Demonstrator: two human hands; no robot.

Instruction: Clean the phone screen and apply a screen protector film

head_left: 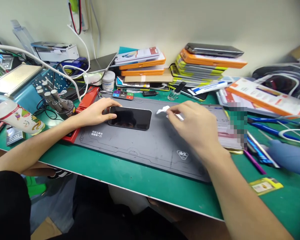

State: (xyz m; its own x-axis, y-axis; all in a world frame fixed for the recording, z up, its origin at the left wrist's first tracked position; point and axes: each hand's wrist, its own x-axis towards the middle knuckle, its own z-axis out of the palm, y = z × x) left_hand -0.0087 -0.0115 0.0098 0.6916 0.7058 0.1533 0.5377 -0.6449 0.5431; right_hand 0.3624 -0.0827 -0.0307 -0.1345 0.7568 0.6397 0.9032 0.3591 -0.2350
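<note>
A smartphone (131, 118) with a dark, glossy screen lies face up on the grey work mat (140, 143). My left hand (98, 112) grips its left end, thumb on the front edge and fingers at the back edge. To the right of the phone, my right hand (193, 125) pinches a crumpled white tissue (163, 109) between thumb and fingers, just above the mat. The tissue and phone are apart. Part of the tissue is hidden behind my right fingers.
Left stand a red holder (73, 135), screwdrivers (56, 101) and a plastic bottle (20, 116). Boxes (142, 63) and stacked cases (200, 66) line the wall. Blue-handled pliers (270, 128), a purple stick (255, 162) and a blue sleeve (290, 156) are at right.
</note>
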